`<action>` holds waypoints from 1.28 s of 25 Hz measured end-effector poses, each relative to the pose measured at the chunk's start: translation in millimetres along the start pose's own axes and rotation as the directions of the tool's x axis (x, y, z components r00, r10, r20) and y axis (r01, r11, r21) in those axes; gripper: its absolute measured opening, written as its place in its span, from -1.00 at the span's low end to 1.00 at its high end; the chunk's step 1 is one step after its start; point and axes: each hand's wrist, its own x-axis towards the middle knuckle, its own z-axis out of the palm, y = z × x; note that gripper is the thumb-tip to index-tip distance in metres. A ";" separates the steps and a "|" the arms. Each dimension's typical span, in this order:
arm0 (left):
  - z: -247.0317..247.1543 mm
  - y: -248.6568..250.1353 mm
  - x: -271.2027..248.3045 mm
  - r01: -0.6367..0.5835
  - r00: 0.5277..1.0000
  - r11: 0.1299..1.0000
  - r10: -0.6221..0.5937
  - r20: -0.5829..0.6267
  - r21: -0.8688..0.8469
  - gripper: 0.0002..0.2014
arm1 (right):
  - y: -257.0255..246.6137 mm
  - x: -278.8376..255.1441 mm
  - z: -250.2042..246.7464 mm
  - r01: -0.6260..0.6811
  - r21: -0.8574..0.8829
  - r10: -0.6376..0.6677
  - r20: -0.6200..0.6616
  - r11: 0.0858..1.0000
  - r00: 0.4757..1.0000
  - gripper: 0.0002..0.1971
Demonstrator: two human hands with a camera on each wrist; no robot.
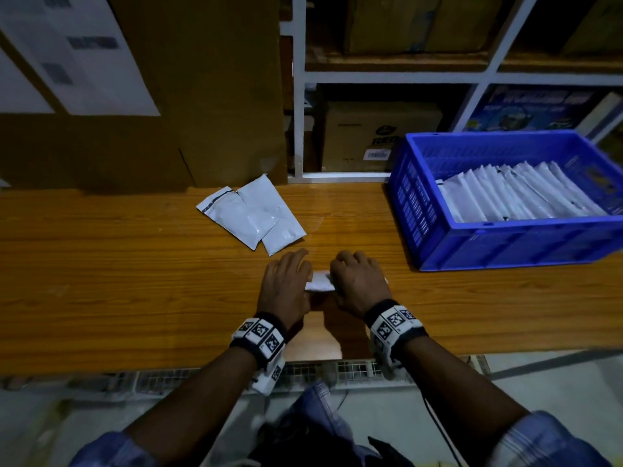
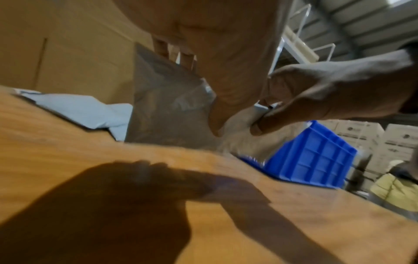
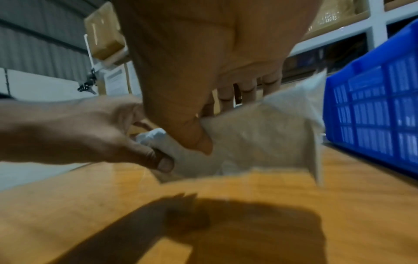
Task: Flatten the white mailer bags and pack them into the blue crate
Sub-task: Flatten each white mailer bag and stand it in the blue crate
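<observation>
A white mailer bag point(image 1: 318, 283) hangs just above the wooden table point(image 1: 135, 281), held between both hands. My left hand point(image 1: 288, 279) grips its left end, thumb underneath. My right hand point(image 1: 355, 278) pinches the right end. The left wrist view shows the bag point(image 2: 162, 107) under my left palm, with the right hand point(image 2: 316, 92) pinching it. In the right wrist view the bag point(image 3: 260, 135) is pinched under my right thumb while the left hand point(image 3: 86, 128) clutches its bunched end. Three loose mailers point(image 1: 253, 210) lie further back. The blue crate point(image 1: 488, 227) stands to the right with several mailers point(image 1: 515, 193) stacked upright inside.
A tall cardboard box point(image 1: 188, 96) with paper labels stands behind the table at the left. A white shelf rack point(image 1: 298, 129) holding cardboard boxes rises at the back right. The table's near edge point(image 1: 168, 364) lies close to my body.
</observation>
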 end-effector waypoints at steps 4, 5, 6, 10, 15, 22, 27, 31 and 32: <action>40.8 8.1 -26.7 0.064 0.978 0.992 -0.041 0.204 -0.107 -0.42 | -1.3 -26.3 40.6 -0.137 0.160 0.073 0.352 0.978 0.933 -0.20; 51.6 8.2 -35.6 0.096 0.963 0.984 -0.054 0.265 -0.147 -0.31 | -2.6 -34.0 51.4 -0.175 0.174 0.075 0.465 0.969 0.882 -0.04; 60.9 7.6 -42.3 0.099 0.949 0.982 -0.046 0.311 -0.159 -0.19 | -4.4 -40.7 59.7 -0.198 0.180 0.078 0.518 0.964 0.852 0.00; 78.2 3.6 -49.6 0.049 0.949 0.991 -0.006 0.317 -0.128 -0.30 | -12.0 -49.3 62.7 -0.201 0.239 0.127 0.294 0.950 0.947 -0.37; 87.7 2.2 -47.9 0.047 0.965 0.996 -0.025 0.263 -0.080 -0.38 | -14.7 -46.4 84.4 -0.237 0.194 0.161 0.340 0.952 0.927 -0.45; 86.6 17.3 -33.7 0.121 0.974 0.993 -0.118 0.195 -0.005 -0.43 | -12.5 -42.3 95.9 -0.275 0.214 0.185 0.365 0.937 0.913 -0.45; 95.0 11.7 -32.0 0.157 0.949 0.987 -0.147 0.279 -0.016 -0.40 | -10.0 -38.8 89.9 -0.278 0.247 0.163 0.402 0.928 0.901 -0.45; 88.5 7.6 -25.5 0.158 0.941 0.987 -0.138 0.309 -0.041 -0.30 | -10.0 -32.9 75.9 -0.254 0.267 0.166 0.314 0.929 0.935 -0.47; 88.7 7.9 -25.5 0.157 0.942 0.987 -0.140 0.305 -0.031 -0.29 | -9.9 -32.2 74.0 -0.234 0.250 0.163 0.274 0.940 0.948 -0.47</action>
